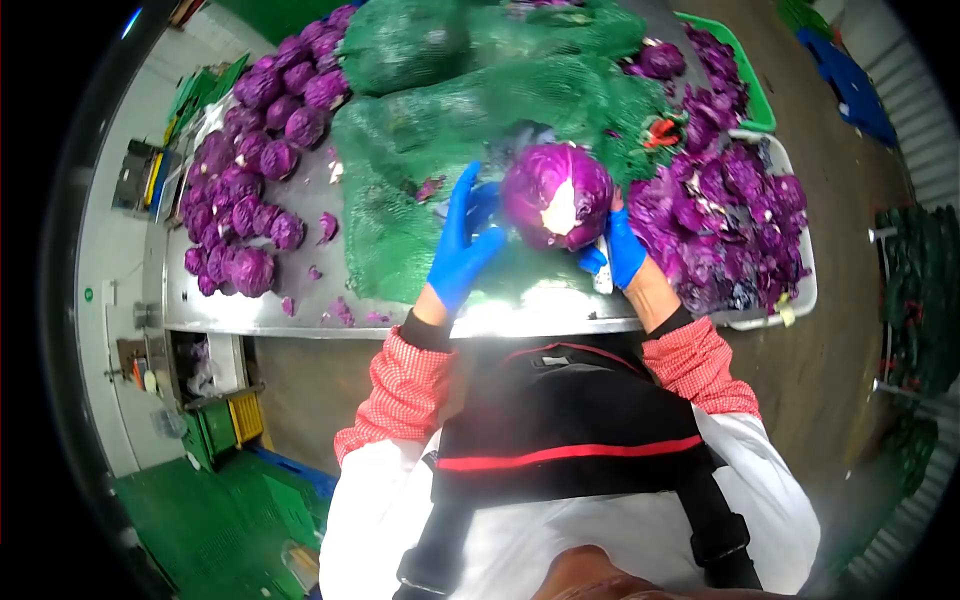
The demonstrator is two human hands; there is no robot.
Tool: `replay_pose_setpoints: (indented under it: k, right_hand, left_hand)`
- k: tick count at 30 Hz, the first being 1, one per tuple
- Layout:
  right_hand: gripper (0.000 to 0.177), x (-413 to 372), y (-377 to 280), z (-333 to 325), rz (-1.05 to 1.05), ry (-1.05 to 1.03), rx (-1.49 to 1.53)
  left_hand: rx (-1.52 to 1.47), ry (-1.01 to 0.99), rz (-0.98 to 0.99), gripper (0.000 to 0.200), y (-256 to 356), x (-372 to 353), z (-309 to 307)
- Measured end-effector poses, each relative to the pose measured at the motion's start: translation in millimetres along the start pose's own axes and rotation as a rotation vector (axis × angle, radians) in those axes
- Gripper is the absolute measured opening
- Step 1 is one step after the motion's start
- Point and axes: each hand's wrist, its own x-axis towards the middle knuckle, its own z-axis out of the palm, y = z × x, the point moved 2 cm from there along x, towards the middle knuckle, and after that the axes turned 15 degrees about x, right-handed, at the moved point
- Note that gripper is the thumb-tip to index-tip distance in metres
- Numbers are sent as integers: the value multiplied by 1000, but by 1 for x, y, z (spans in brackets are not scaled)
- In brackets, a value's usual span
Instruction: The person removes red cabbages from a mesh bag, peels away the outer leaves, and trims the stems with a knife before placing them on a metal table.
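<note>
A large purple cabbage (560, 197) with a white patch is in front of me, above the green mesh sacking. To its left is my left hand (465, 245) in a blue glove, fingers apart, holding nothing. My right hand (622, 252), also blue-gloved, is against the cabbage's right side, its fingers closed round a narrow, pale object that looks like a knife (602, 270). The knife is mostly hidden by the hand and cabbage.
Many purple cabbages (245, 215) lie at the metal table's (400, 325) left. Green mesh sacks (410, 50) cover its middle. On the right, a white tub (808, 270) and a green tub (755, 85) hold purple leaves. Blue and green crates are on the floor.
</note>
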Motion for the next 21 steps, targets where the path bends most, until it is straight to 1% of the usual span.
replay_pose_setpoints:
  k: [1,2,3,4,5,6,7,8,9,10,12,13,14,15,16,17,18,20,21]
  right_hand:
    - [79,9,12,8,-12,-2,-33]
    - [78,22,24,4,27,-46,-151]
    - [77,34,37,0,60,-94,-269]
    - [75,40,43,12,56,-134,-402]
    - [74,46,48,24,46,-175,-535]
    - [75,49,50,44,3,-234,-687]
    - [75,49,55,65,-19,-288,-743]
    - [76,47,59,83,-39,-333,-796]
    - [70,49,60,99,-14,-407,-792]
    - [60,55,64,104,-24,-377,-800]
    - [48,64,68,105,-47,-265,-822]
    - [40,66,69,103,-44,-210,-827]
    - [35,70,72,97,-38,-181,-849]
    - [34,70,75,94,-22,-159,-860]
    - [33,70,77,91,-8,-134,-869]
    - [32,70,80,90,4,-116,-877]
    - [31,69,82,88,17,-96,-885]
    - [33,73,86,84,11,-92,-861]
    - [33,74,89,87,24,-96,-850]
  left_hand:
    - [3,74,25,90,-10,2,-6]
    - [11,155,49,90,-23,5,-14]
    - [151,297,240,84,-41,5,-23]
    - [-29,334,175,78,-49,4,-38]
    - [-318,274,76,76,-54,-3,-53]
    - [-610,199,-7,74,-47,-9,-68]
    - [-723,272,-136,74,-45,-15,-84]
    - [-862,280,-114,73,-51,-20,-105]
    - [-995,273,-90,73,-61,-25,-133]
    - [-1131,255,-66,72,-59,-29,-157]
    - [-1269,190,-38,70,-46,-43,-205]
    - [-858,254,177,74,-45,-50,-231]
    - [-769,372,189,76,-52,-53,-262]
    - [-673,491,188,79,-59,-56,-292]
    - [-906,666,-3,79,-71,-60,-325]
    - [-893,701,-20,80,-77,-68,-351]
    - [-874,793,-83,80,-77,-74,-372]
    - [-849,949,-38,81,-86,-82,-412]
    - [-777,990,-47,81,-87,-89,-424]
